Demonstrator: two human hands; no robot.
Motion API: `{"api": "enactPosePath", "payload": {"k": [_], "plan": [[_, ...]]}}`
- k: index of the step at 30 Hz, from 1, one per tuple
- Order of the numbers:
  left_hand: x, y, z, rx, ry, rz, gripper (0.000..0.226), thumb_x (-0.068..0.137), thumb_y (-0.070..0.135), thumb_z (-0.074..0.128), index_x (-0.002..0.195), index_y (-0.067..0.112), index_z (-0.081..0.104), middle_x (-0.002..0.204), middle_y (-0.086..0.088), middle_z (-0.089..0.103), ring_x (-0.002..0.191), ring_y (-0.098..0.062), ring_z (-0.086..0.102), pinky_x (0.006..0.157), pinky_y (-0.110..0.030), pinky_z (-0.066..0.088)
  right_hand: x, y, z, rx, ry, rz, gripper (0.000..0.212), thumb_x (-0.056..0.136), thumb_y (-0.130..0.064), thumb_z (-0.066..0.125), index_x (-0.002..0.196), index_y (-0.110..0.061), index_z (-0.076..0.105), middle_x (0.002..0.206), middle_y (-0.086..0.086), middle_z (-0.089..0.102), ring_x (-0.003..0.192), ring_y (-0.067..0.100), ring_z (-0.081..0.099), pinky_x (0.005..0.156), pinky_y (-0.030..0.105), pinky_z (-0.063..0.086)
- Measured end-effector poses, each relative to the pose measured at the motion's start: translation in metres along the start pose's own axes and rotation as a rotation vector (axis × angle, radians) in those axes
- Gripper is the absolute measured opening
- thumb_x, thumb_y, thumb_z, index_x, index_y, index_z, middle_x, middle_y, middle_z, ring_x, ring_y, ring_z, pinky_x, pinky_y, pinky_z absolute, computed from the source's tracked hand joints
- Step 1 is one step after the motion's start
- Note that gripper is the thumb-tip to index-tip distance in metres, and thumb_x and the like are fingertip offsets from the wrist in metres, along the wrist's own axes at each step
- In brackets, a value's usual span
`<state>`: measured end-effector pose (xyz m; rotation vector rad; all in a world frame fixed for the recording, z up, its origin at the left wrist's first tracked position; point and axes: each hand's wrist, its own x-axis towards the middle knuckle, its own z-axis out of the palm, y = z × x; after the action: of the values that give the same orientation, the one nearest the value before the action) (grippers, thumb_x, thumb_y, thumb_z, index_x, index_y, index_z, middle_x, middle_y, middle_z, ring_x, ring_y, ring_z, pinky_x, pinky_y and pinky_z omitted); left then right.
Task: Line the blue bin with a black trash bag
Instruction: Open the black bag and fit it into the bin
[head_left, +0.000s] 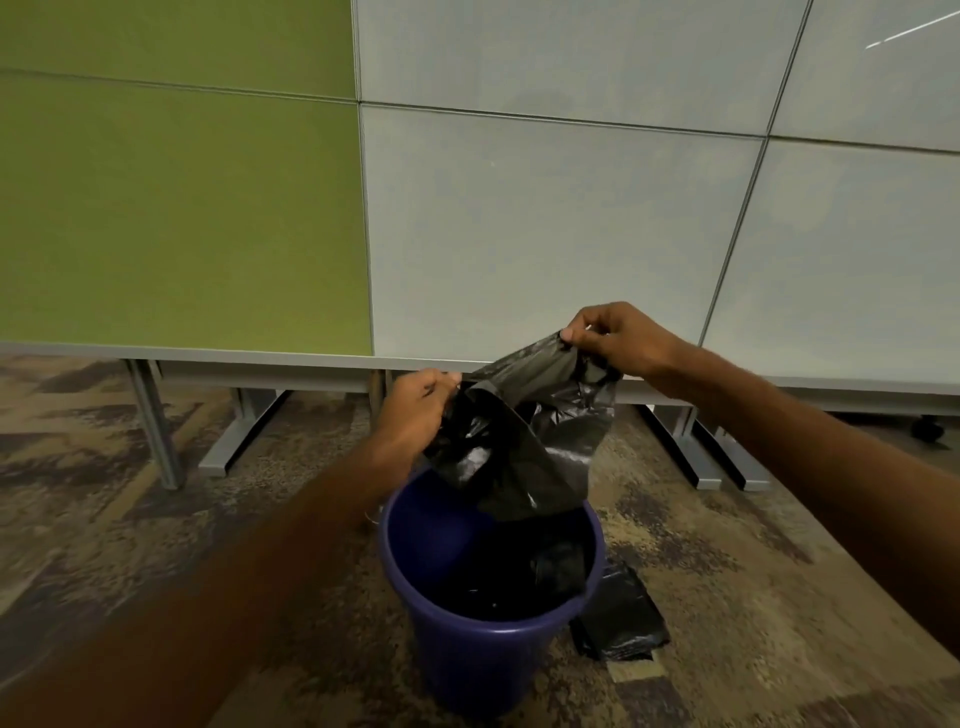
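A round blue bin (483, 654) stands upright on the carpet, low in the middle of the view. A black trash bag (524, 447) hangs over its mouth, and its lower end drops inside the bin. My left hand (415, 410) pinches the bag's top edge on the left. My right hand (610, 338) pinches the same edge higher up on the right, so the bag's mouth is stretched between them. The bin's bottom is dark and partly hidden by plastic.
A folded pack of black bags (618, 618) lies on the carpet against the bin's right side. Behind stand green (182, 208) and grey partition panels (545, 234) on metal feet (234, 441). Patterned carpet (130, 545) surrounds the bin.
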<state>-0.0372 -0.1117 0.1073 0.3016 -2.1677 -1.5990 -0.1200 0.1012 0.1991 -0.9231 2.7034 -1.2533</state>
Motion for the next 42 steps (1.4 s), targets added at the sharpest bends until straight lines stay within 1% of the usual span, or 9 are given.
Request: {"api": "enactPosePath", "payload": {"k": [5,9,13,16,21,26,33,37,42], "plan": [[0.006,0.028,-0.015,0.014,-0.110,0.098,0.042,0.075,0.060,0.064,0.095,0.022,0.064,0.097,-0.002,0.069,0.090,-0.018,0.065,0.079,-0.035,0.053,0.007,-0.012,-0.003,0.030,0.069,0.025,0.025,0.098,-0.024,0.049,0.093,-0.003,0.062,0.082,0.016,0.058,0.065,0.025,0.055,0.052,0.032,0.049],[0.016,0.043,-0.028,0.178,-0.095,0.190,0.039,0.074,0.020,0.079,0.106,0.019,0.059,0.100,-0.004,0.069,0.089,-0.019,0.066,0.076,-0.033,0.057,0.015,-0.013,-0.004,0.017,0.171,0.045,0.027,0.096,-0.026,0.054,0.102,0.000,0.058,0.096,0.021,0.061,0.081,0.032,0.059,0.072,0.048,0.052],[0.022,0.048,-0.040,0.135,-0.133,0.159,0.045,0.075,-0.003,0.074,0.109,0.014,0.050,0.095,-0.009,0.071,0.083,-0.023,0.070,0.058,-0.034,0.061,0.019,-0.012,-0.006,0.094,0.200,0.082,0.032,0.086,-0.039,0.066,0.089,-0.009,0.055,0.087,0.012,0.063,0.067,0.019,0.059,0.061,0.037,0.052],[0.025,0.047,-0.046,0.179,-0.124,0.188,0.043,0.073,-0.008,0.073,0.102,0.012,0.048,0.098,-0.015,0.069,0.083,-0.031,0.068,0.054,-0.036,0.059,0.017,-0.009,-0.006,0.195,0.104,0.165,0.050,0.074,-0.043,0.077,0.103,-0.010,0.054,0.091,0.009,0.062,0.071,0.018,0.057,0.061,0.032,0.050],[0.029,0.035,-0.053,0.302,-0.099,0.143,0.049,0.066,-0.009,0.077,0.103,0.012,0.054,0.098,-0.010,0.063,0.088,-0.031,0.064,0.067,-0.047,0.060,0.018,0.004,-0.005,0.134,0.136,0.090,0.021,0.091,-0.020,0.061,0.098,-0.001,0.059,0.082,0.013,0.059,0.063,0.017,0.052,0.055,0.029,0.045],[0.033,0.021,-0.055,0.429,-0.007,0.077,0.042,0.065,-0.001,0.081,0.098,0.011,0.058,0.087,-0.006,0.059,0.078,-0.021,0.057,0.052,-0.023,0.044,0.019,0.017,-0.001,-0.009,0.217,0.100,0.026,0.094,-0.028,0.056,0.091,-0.004,0.067,0.069,0.000,0.053,0.061,0.012,0.045,0.054,0.026,0.035],[0.039,0.003,-0.057,0.532,0.139,-0.018,0.015,0.074,0.002,0.076,0.086,0.009,0.070,0.111,-0.016,0.066,0.087,-0.023,0.053,0.072,-0.028,0.045,0.021,0.029,0.008,-0.079,0.272,0.056,0.015,0.093,-0.019,0.057,0.099,-0.005,0.059,0.094,0.012,0.064,0.085,0.021,0.058,0.073,0.032,0.048],[0.037,0.002,-0.064,0.476,0.098,-0.072,0.028,0.070,0.000,0.078,0.094,0.009,0.068,0.109,-0.012,0.065,0.090,-0.023,0.055,0.064,-0.029,0.047,0.017,0.035,0.007,-0.168,0.270,-0.027,0.006,0.099,-0.007,0.040,0.103,-0.010,0.042,0.085,0.016,0.065,0.058,0.015,0.052,0.050,0.021,0.038],[0.028,0.004,-0.075,0.485,-0.205,-0.049,0.042,0.065,-0.010,0.075,0.100,0.011,0.065,0.103,-0.011,0.067,0.095,-0.029,0.062,0.062,-0.030,0.052,0.017,0.040,0.003,-0.176,0.291,0.014,0.027,0.096,0.004,0.027,0.090,-0.014,0.047,0.079,0.006,0.057,0.056,0.014,0.045,0.041,0.017,0.035]]}}
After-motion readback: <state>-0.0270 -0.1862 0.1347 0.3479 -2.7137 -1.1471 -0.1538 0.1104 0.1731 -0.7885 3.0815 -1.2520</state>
